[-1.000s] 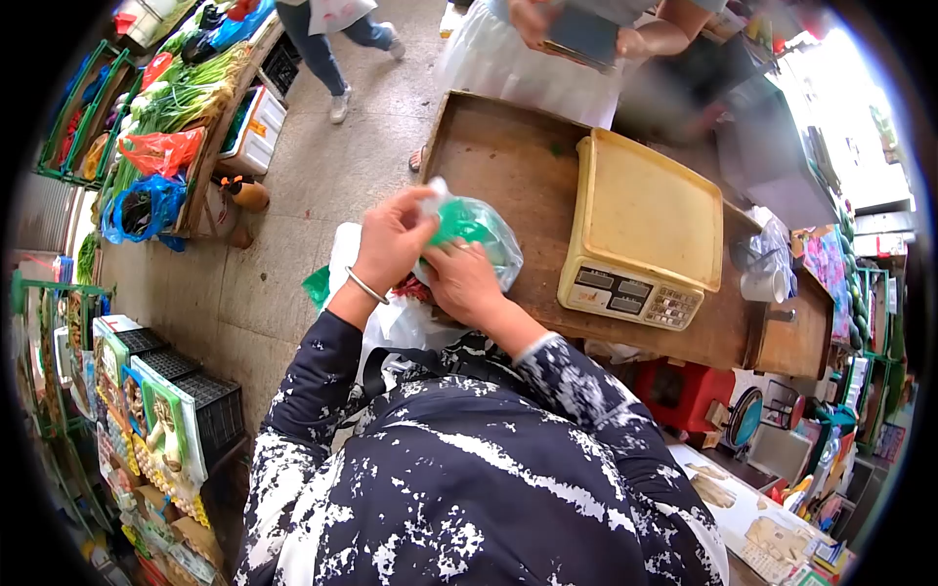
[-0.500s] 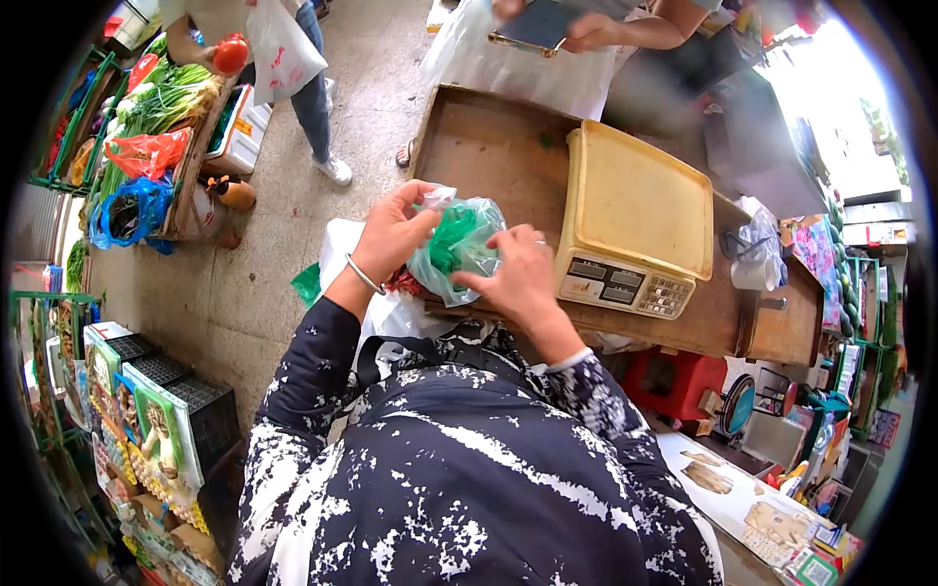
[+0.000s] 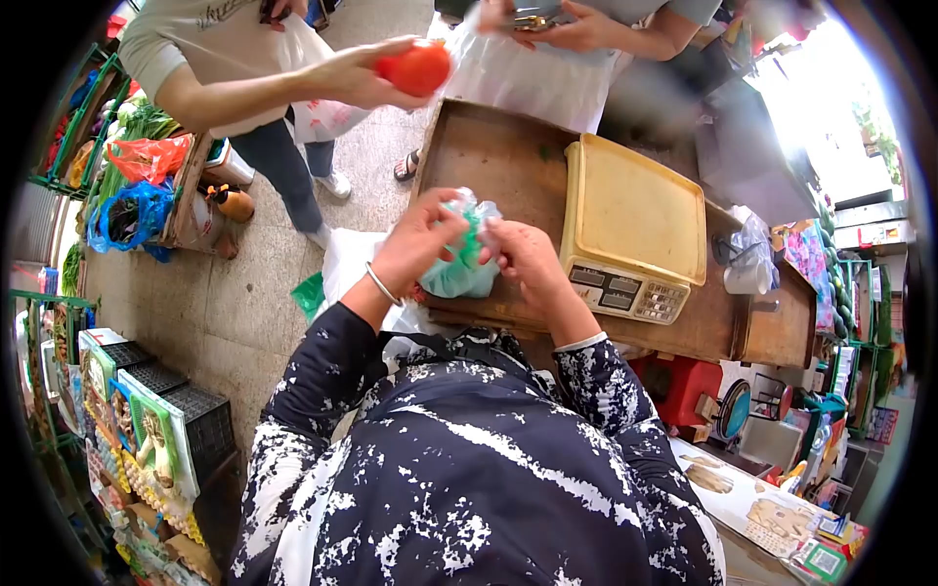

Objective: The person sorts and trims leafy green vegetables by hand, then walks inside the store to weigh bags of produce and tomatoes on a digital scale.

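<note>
A thin plastic bag with green in it (image 3: 461, 277) hangs between my hands, over the near left part of the wooden table (image 3: 489, 137). My left hand (image 3: 418, 246), with a bracelet at its wrist, pinches the bag's gathered top on the left. On the right side, my right hand (image 3: 525, 258) grips the bag's edge between its fingers. What lies inside the bag is too blurred to name. Just right of my right hand stands a yellowish weighing scale (image 3: 640, 210). White plastic bags (image 3: 344, 266) are below my left wrist.
At the upper left a person holds out a red, round item (image 3: 418, 68) over the table's far left corner. Another person holds a dark wallet-like item (image 3: 532, 21) beyond the table. A mug (image 3: 747, 276) stands right of the scale. Vegetables (image 3: 147, 122) lie at far left.
My right hand has moved from the bag's side up to its top edge, and the bag's top is drawn together. The person at the left has come closer, reaching out with the red item.
</note>
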The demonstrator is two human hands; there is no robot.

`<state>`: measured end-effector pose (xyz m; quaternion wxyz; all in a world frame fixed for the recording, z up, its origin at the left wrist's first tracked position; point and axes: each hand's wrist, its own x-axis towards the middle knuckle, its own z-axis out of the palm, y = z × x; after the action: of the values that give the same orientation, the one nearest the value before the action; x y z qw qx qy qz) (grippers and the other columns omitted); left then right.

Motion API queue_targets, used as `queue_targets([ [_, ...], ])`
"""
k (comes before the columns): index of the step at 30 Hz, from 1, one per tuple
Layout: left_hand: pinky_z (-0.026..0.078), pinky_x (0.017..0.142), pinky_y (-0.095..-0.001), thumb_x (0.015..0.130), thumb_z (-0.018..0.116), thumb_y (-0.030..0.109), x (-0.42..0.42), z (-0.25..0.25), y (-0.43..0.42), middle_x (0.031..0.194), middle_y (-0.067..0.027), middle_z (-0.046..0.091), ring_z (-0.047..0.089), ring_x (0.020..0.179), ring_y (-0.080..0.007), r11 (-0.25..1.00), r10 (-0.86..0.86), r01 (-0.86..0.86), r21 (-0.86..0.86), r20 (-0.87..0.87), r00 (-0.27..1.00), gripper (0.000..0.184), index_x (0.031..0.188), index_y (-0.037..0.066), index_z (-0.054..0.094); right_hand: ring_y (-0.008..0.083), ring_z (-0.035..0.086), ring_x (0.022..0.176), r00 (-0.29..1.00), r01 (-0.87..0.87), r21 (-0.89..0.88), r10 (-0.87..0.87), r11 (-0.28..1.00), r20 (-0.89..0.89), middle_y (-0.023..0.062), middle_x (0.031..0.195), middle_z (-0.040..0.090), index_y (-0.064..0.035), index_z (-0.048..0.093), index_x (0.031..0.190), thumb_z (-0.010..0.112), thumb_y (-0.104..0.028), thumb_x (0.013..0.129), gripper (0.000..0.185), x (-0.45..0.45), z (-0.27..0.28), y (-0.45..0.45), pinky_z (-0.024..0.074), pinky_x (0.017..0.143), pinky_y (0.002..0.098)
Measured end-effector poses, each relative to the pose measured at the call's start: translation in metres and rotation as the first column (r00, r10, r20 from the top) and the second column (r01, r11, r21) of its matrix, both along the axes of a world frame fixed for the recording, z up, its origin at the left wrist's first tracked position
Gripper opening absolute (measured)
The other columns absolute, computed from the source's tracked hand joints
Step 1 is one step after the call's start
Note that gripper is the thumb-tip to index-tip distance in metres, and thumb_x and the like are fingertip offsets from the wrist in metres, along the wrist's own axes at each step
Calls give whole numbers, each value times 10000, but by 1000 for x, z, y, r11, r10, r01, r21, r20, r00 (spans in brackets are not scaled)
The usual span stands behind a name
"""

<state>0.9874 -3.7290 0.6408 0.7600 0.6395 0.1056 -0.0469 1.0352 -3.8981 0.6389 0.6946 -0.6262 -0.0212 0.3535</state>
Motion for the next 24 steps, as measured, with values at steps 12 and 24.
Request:
queue_targets([
  [12, 467, 778, -276, 807, 509, 98, -26, 14, -7, 1063, -83, 520, 566, 897, -164, 924, -94, 65, -376, -59, 994, 512, 1284, 8, 347, 67, 512, 695, 986, 67, 35, -72, 997, 150, 16, 765, 577, -16, 548, 883, 586, -112, 802, 131, -14, 17, 27, 403, 601, 201],
  [24, 501, 698, -286, 796, 480, 61, -63, -30, 26, 992, -100, 561, 594, 837, -183, 927, 125, -182, -327, -190, 974, 297, 1084, -10, 488, 30, 491, 630, 970, 151, 147, -175, 978, 167, 1, 722, 567, -9, 547, 816, 578, -68, 813, 67, -26, 71, 3, 399, 569, 164],
])
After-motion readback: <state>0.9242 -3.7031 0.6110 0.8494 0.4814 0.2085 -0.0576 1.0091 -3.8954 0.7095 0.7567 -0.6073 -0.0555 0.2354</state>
